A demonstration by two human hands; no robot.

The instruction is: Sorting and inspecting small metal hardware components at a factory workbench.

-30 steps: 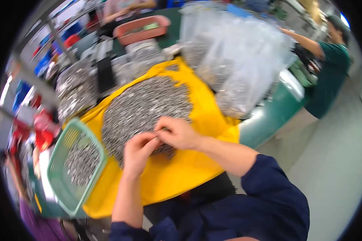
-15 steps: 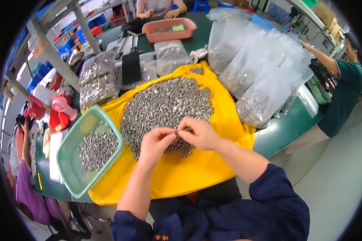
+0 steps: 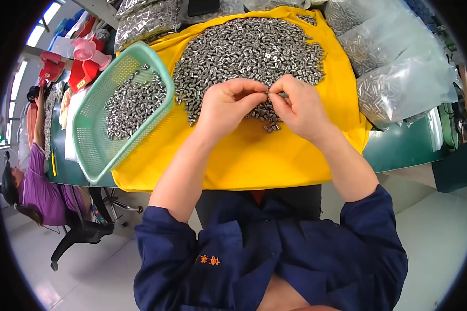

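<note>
My left hand (image 3: 230, 105) and my right hand (image 3: 299, 107) meet fingertip to fingertip over the near edge of a heap of small silvery metal cylinders (image 3: 244, 49). Both are closed in a pinch. Something tiny and dark shows between the fingertips, too small to name. The heap lies on a yellow cloth (image 3: 275, 163). A few loose cylinders (image 3: 271, 127) lie just below my right hand's fingers. To the left, a green plastic basket (image 3: 91, 146) stands tilted in the view, partly on the cloth, with more of the cylinders inside.
Clear plastic bags (image 3: 399, 85) of metal parts stand at the right, and flat packed bags (image 3: 148, 23) lie behind the basket. A pink fan (image 3: 88, 51) and a red bin (image 3: 83, 75) are at the far left. A person in purple (image 3: 44, 179) sits beyond the green table's left end.
The view has tilted downward, so the table sits higher in the picture and its far side has left it. My hands stay pinched together, now turned slightly apart at the wrists.
</note>
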